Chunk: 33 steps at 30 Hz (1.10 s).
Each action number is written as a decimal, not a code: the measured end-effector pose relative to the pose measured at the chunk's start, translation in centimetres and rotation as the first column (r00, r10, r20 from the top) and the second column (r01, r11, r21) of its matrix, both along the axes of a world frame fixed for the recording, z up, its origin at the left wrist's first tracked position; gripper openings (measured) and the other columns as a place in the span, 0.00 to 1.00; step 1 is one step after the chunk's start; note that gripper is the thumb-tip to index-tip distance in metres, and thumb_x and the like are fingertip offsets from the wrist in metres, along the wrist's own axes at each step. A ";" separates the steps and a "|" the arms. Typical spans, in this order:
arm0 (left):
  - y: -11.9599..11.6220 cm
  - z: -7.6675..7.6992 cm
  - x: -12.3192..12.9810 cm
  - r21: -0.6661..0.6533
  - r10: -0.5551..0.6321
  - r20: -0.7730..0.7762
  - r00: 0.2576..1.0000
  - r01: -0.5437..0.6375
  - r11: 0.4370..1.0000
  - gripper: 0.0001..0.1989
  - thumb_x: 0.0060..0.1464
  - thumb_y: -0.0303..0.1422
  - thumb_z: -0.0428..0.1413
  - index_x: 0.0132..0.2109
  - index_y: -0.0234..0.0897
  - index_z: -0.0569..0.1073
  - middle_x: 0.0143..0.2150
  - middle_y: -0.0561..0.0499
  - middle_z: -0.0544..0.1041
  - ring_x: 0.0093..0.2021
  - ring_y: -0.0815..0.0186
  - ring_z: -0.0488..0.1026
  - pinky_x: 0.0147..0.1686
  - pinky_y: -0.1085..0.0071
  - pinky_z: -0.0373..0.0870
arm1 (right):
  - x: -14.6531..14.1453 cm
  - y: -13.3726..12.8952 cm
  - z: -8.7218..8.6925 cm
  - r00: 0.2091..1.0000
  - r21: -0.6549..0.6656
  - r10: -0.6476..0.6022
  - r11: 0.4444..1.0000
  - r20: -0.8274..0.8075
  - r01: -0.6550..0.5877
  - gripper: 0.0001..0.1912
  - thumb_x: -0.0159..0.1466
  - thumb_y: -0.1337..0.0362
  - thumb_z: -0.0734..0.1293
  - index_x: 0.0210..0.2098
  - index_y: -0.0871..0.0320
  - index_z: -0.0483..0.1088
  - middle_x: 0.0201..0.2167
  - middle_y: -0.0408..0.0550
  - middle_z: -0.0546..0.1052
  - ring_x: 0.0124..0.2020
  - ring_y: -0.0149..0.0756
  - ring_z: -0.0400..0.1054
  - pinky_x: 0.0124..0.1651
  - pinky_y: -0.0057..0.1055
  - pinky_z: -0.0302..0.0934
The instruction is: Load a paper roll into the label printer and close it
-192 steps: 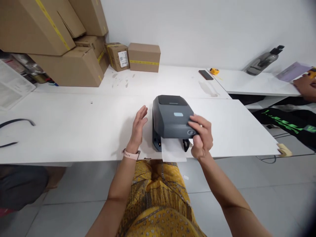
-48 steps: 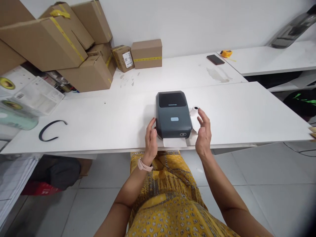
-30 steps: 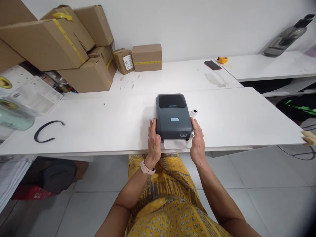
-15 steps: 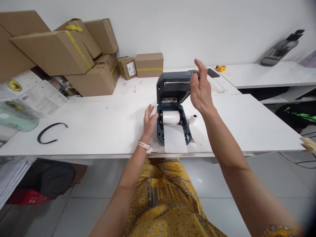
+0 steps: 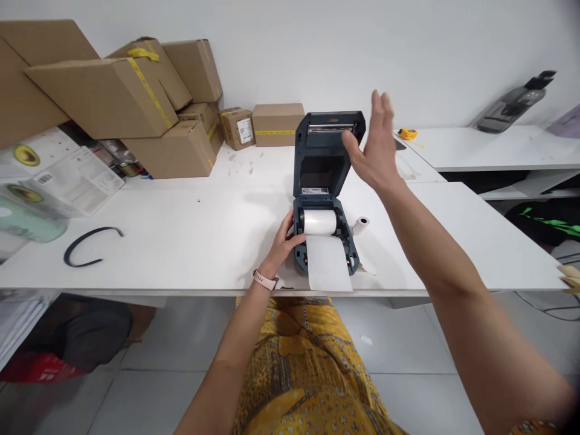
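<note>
A dark grey-blue label printer (image 5: 354,266) stands at the table's front edge with its lid (image 5: 338,156) raised. Inside it sits a white label roll (image 5: 319,222), and a strip of white label paper (image 5: 328,263) runs from it over the front. My left hand (image 5: 286,244) holds the left side of the printer base, thumb over the rim and fingers along the outer wall. At the lid's upper right, my right hand (image 5: 378,145) is open, fingers stretched up. Its thumb overlaps the lid's inner side; whether it touches cannot be told.
A small white paper roll (image 5: 361,225) lies right of the printer. Cardboard boxes (image 5: 167,151) are stacked at the back left, and a black headband (image 5: 67,254) lies at the left. A yellow tape measure (image 5: 408,134) and a pump bottle (image 5: 516,103) are at the back right.
The lid has swung further up and back. My right hand has loosened from its edge, fingers now extended. My left hand has closed in on the printer's left side.
</note>
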<state>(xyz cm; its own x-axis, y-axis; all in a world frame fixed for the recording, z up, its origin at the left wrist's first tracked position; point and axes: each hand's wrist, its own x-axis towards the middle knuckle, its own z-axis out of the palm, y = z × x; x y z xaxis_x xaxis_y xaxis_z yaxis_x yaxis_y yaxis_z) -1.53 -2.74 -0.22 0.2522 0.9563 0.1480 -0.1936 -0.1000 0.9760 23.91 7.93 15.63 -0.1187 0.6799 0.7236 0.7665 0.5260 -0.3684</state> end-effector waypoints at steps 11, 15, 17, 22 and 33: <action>0.2 -0.4 0.4 -0.001 0.084 0.031 0.996 -0.084 0.996 0.36 0.58 0.40 0.62 0.72 0.44 0.65 0.78 0.46 0.61 0.78 0.49 0.56 0.76 0.51 0.54 | -3.0 -4.7 -4.5 0.765 -0.715 0.516 0.691 0.385 -0.107 0.42 0.65 0.46 0.69 0.72 0.58 0.60 0.71 0.60 0.67 0.71 0.59 0.61 0.71 0.54 0.60; 0.4 -0.5 0.4 0.014 0.112 0.041 0.993 -0.112 0.994 0.35 0.56 0.38 0.62 0.70 0.40 0.67 0.76 0.43 0.65 0.76 0.49 0.60 0.75 0.52 0.56 | -5.1 -4.7 -4.2 0.660 -0.660 0.468 0.749 0.588 0.058 0.42 0.61 0.52 0.73 0.70 0.60 0.63 0.72 0.63 0.64 0.72 0.65 0.58 0.70 0.57 0.59; 0.4 -0.5 0.4 0.016 0.116 0.045 0.992 -0.117 0.993 0.36 0.56 0.38 0.63 0.70 0.38 0.68 0.75 0.41 0.65 0.75 0.48 0.61 0.75 0.52 0.57 | -6.3 -5.5 -4.2 0.600 -0.615 0.446 0.782 0.665 0.100 0.40 0.59 0.55 0.75 0.67 0.61 0.66 0.71 0.65 0.63 0.72 0.66 0.56 0.69 0.59 0.60; 0.5 -0.6 0.4 0.008 0.126 0.059 0.990 -0.127 0.992 0.35 0.54 0.38 0.64 0.68 0.39 0.69 0.74 0.42 0.67 0.75 0.49 0.62 0.74 0.52 0.58 | -8.0 -7.5 -4.9 0.589 -0.501 0.347 0.858 0.730 0.115 0.29 0.58 0.65 0.75 0.57 0.65 0.70 0.65 0.70 0.67 0.67 0.66 0.61 0.63 0.58 0.64; 0.5 -0.3 0.3 -0.049 0.145 0.083 0.986 -0.141 0.989 0.39 0.50 0.39 0.67 0.68 0.37 0.68 0.74 0.38 0.67 0.74 0.46 0.63 0.73 0.49 0.59 | -6.1 -4.7 -5.2 0.679 -0.727 0.512 0.685 0.526 0.047 0.36 0.54 0.58 0.74 0.61 0.58 0.65 0.58 0.61 0.76 0.57 0.60 0.74 0.53 0.47 0.70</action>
<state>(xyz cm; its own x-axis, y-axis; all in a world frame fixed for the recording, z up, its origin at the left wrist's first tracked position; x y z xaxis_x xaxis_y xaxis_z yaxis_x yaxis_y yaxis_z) -1.22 -2.19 -0.52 0.1006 0.9875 0.1210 -0.2635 -0.0908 0.9604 17.84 3.24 10.47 -0.5791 0.7799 -0.2373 0.8149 0.5621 -0.1414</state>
